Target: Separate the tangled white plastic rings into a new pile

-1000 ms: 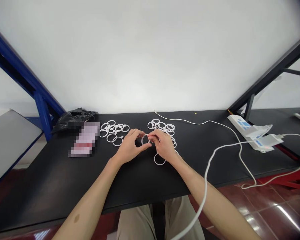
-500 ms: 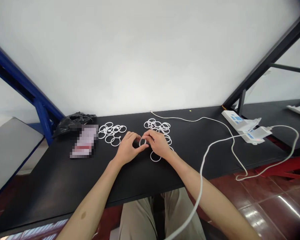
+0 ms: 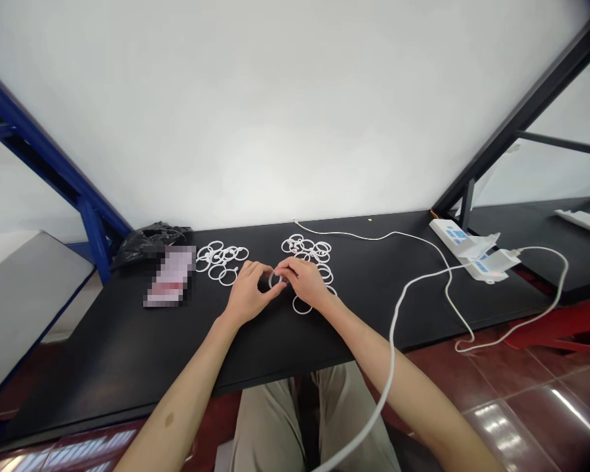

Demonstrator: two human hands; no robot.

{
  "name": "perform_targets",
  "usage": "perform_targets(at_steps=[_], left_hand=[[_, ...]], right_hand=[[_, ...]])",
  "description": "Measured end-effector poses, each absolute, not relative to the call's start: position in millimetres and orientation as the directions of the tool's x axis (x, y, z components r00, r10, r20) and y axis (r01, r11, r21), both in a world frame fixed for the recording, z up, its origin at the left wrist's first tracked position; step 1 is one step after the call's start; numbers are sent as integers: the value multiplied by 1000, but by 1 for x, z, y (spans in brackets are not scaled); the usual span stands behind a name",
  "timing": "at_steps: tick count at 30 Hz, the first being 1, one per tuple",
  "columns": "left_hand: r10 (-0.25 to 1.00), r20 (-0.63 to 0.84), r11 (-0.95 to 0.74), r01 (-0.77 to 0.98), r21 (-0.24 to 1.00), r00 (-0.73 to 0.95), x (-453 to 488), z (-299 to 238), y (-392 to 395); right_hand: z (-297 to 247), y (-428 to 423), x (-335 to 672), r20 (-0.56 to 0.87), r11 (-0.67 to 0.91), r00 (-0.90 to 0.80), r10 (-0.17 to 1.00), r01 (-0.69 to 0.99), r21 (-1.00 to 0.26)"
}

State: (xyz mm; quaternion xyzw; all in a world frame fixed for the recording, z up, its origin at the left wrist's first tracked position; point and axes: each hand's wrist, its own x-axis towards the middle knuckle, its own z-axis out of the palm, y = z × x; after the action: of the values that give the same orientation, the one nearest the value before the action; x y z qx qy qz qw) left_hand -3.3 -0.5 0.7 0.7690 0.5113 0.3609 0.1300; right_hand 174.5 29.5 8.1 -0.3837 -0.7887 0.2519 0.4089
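A white plastic ring (image 3: 270, 279), which looks like a curtain ring, is held between my two hands above the black table. My left hand (image 3: 248, 292) has thumb and fingers curled round the ring's left side. From the other side, my right hand (image 3: 305, 282) pinches it with thumb and forefinger. Fingers cover part of the ring. Beyond my left hand lies a loose group of similar white rings (image 3: 219, 257), several with small knobs. Another group of white rings (image 3: 319, 252) spreads behind and under my right hand, partly hidden by it.
On the black table (image 3: 128, 354) a black plastic bag (image 3: 142, 241) and a blurred pink-and-white pack (image 3: 170, 278) lie at left. A white power strip (image 3: 455, 233) sits at right. Its white cable (image 3: 398, 314) crosses in front of my right forearm. A white wall (image 3: 295, 118) stands behind.
The view has shifted slightly. Both hands stay together on the ring, with small finger movements; the ring groups look the same.
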Motion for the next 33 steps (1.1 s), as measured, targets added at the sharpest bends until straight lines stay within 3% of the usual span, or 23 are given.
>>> perform_targets(at_steps=[4,8,11,15,26,33], left_hand=[[873,461,-402,768,498,158,-9,2,3],[845,512,-80,911,405,-154,-31,1,11],[865,419,114,922,370,-275,-48,-2,16],[894,327,188,919,346,-305,-55,-6,19],[889,403,71,935,348,-218,-43,-4,16],[797,585,-397,861,319,150,-19,-7,10]], right_hand=[[11,32,183,419,557,-372,828,453,-696],[18,37,200,442,517,-286,850,607,-603],[19,44,211,397,489,-314,862,722,-489],[11,50,216,339,461,-354,872,827,-321],[5,51,211,318,401,-308,897,869,-289],[14,42,203,471,608,-425,773,709,-358]])
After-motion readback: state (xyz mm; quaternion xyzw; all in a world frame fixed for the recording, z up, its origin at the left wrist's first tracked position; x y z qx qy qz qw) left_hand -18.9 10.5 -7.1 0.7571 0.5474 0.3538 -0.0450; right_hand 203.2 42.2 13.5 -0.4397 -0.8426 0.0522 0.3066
